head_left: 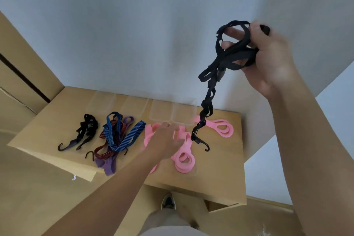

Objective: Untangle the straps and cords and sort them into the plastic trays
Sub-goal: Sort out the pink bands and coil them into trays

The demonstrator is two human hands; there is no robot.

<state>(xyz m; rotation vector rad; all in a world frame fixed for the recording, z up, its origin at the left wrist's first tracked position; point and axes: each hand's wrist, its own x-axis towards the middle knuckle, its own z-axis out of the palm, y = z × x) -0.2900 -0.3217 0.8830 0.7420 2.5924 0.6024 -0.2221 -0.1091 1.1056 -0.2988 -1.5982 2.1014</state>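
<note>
Right hand: raised high in front of the wall, fingers curled round a tangled black strap, loops wound over the fingers.
Black strap: hangs from that hand in a knotted string, and its hook dangles low, just beside the pink straps.
Left hand: stretched down over the pink straps with fingers extended and holding nothing. It is blurred, so I cannot tell whether it touches them.
Pink straps: looped flat bands spread across the right half of the cardboard box top.
Middle pile: blue striped cord lies across a red cord and a purple band, all tangled together.
Left pile: a black hooked cord bundle lies apart from the others.
Plastic trays: four clear ones in a row along the back edge, against the wall, none with a strap inside.
Below: a shoe on the floor.
</note>
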